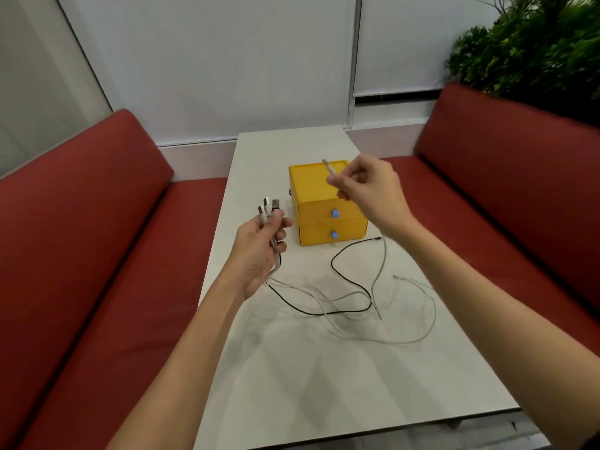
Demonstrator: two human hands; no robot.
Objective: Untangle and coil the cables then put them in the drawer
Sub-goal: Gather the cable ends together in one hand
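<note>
My left hand (259, 251) is raised over the table's left side and grips a bundle of three USB plug ends (268, 207) that stick up from its fingers. From it a black cable (344, 280) and several white cables (402, 336) trail down and lie tangled across the white table (292, 401). My right hand (367, 190) hovers above the yellow drawer box (324, 209) and pinches the plug end of one white cable (330, 168). Both drawers of the box are closed, each with a small blue knob.
Red sofa benches (81, 254) flank the table on both sides. A green plant (532, 50) stands behind the right bench. The yellow box sits mid-table, with the far table end beyond it against a white wall.
</note>
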